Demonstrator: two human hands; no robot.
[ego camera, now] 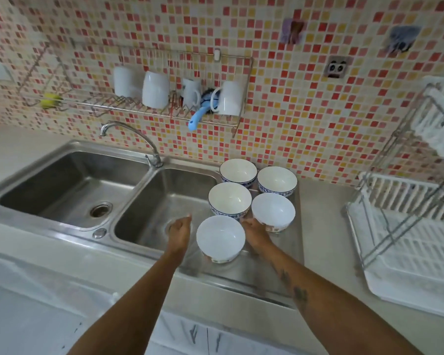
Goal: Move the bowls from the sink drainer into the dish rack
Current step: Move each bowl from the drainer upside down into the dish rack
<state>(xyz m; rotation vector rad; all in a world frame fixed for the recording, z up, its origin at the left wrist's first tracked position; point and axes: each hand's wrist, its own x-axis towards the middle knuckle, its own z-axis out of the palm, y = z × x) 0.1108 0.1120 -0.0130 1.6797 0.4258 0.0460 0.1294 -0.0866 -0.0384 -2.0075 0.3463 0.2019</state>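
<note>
Head view: five bowls stand upright on the drainer (296, 242), right of the sink (149, 201), in a tight cluster. Two blue-patterned at the back, one blue-rimmed in the middle-left, two plain white nearest the person. Rack (405, 254) sits well apart on the counter to the right; its lower tray shows no bowls. Task judged at the start, nothing moved yet.

Left hand (179, 233) hangs over the right basin, just beside the front bowl (220, 238). Fingers loosely curled, holding nothing, not touching the bowl.

Right hand (254, 230) sits between the front bowl and the right bowl (273, 211), fingers tucked toward the base of the right bowl. Contact looks likely, but a firm grip can't be confirmed; fingertips are hidden by bowl walls.

Step in hand, as judged: taking the first near bowls.

Recs:
- Take near bowls first; back ones are hemmed in.
- Grip by rim and wall w/ thumb inside, or cup under the base. Glaze prob. wet, so slippery.
- Lift straight up before swinging right; neighbours touch or nearly so and may clink.
- Carry clear of the rack's metal frame, set down in the lower tray.
</note>
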